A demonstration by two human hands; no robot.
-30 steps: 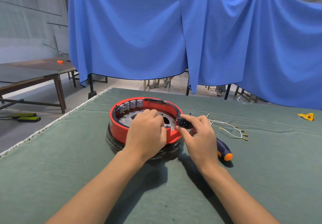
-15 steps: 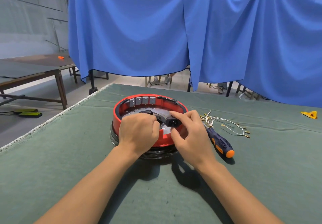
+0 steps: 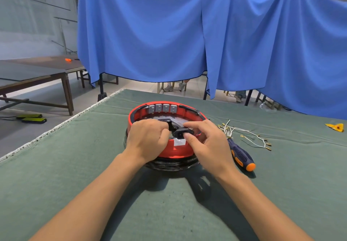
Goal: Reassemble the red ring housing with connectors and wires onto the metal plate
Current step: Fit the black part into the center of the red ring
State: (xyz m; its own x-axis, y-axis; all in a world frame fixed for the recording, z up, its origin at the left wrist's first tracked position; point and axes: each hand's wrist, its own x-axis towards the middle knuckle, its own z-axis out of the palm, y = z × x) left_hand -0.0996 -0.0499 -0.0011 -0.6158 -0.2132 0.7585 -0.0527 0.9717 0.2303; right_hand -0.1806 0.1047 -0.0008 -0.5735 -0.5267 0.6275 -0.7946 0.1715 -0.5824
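The red ring housing (image 3: pixel 176 149) sits on a black coiled base (image 3: pixel 169 165) in the middle of the green table, with the metal plate (image 3: pixel 174 119) showing inside it. Several grey connectors (image 3: pixel 162 107) line its far inner wall. My right hand (image 3: pixel 210 145) pinches a black socket connector (image 3: pixel 183 133) at the ring's near rim. My left hand (image 3: pixel 148 139) is curled over the near-left rim, fingers closed on a black part beside the socket. White wires with terminals (image 3: pixel 244 133) lie loose to the right.
A blue and orange screwdriver (image 3: pixel 242 156) lies right of my right hand. A yellow scrap (image 3: pixel 336 127) is at the far right. The table's left edge (image 3: pixel 56 128) drops to the floor. Blue curtains (image 3: pixel 187 34) hang behind the table.
My right hand has carried the black socket connector from the ring's right side to its near rim. My left hand has shifted slightly left on the rim.
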